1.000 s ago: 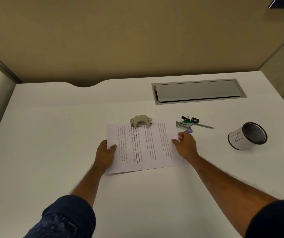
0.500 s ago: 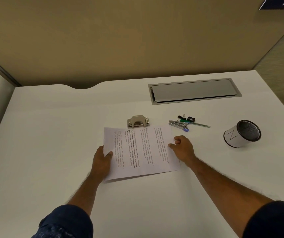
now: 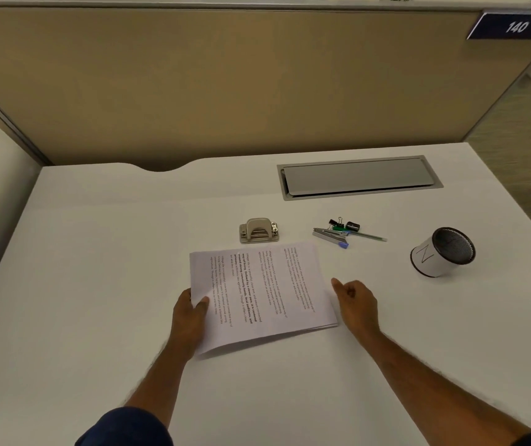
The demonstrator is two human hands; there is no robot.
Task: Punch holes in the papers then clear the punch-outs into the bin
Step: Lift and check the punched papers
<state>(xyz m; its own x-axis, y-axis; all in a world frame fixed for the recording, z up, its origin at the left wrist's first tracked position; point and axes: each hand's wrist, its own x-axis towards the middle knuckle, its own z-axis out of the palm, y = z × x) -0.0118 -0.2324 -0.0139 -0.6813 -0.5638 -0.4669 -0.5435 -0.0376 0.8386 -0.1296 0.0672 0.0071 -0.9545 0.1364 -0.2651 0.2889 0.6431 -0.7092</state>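
Note:
A thin stack of printed papers [image 3: 267, 291] lies on the white desk [image 3: 97, 284], clear of the punch. My left hand [image 3: 192, 317] pinches the stack's left edge, thumb on top. Just off the stack's right edge is my right hand [image 3: 356, 300], fingers curled, holding nothing. The beige metal hole punch [image 3: 258, 230] stands just beyond the papers' far edge. A small white cup-like bin [image 3: 441, 252] with a dark mesh inside and an "N" on its side lies tilted at the right.
A stapler, a pen and some binder clips [image 3: 343, 231] lie right of the punch. A grey cable-tray lid [image 3: 359, 177] is set into the desk at the back. A tan partition [image 3: 257, 85] walls the far side.
The papers have been pulled out of the punch toward me and turned slightly. My right hand has let go of their right edge.

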